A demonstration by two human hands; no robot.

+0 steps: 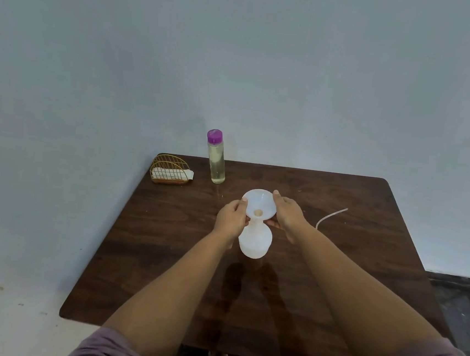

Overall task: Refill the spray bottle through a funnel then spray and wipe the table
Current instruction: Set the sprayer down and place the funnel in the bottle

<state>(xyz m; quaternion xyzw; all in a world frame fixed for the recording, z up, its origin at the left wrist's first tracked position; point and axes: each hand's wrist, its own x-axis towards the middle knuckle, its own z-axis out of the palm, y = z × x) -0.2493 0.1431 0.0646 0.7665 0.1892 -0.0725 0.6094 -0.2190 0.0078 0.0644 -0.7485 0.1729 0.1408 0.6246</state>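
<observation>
Funnel [259,206]: seated in neck of white spray bottle [254,244], mid-table [336,245]. Left hand [231,220] and right hand [289,216] pinched its rim. Refill bottle [216,156] stood behind the funnel, capped. Risk: a tilted funnel could tip the light bottle or spill.

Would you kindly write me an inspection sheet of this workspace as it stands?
Surface: dark wooden table, glossy.
Job's things: white funnel seated in the neck of the white spray bottle; purple-capped bottle of pale liquid, upright, closed; napkins in a gold wire holder.
Clutter: thin white tube lying right of the hands.
Grippers: left hand and right hand both hold the funnel's rim.
Cables: nothing seen.
Surroundings: plain pale wall.
</observation>
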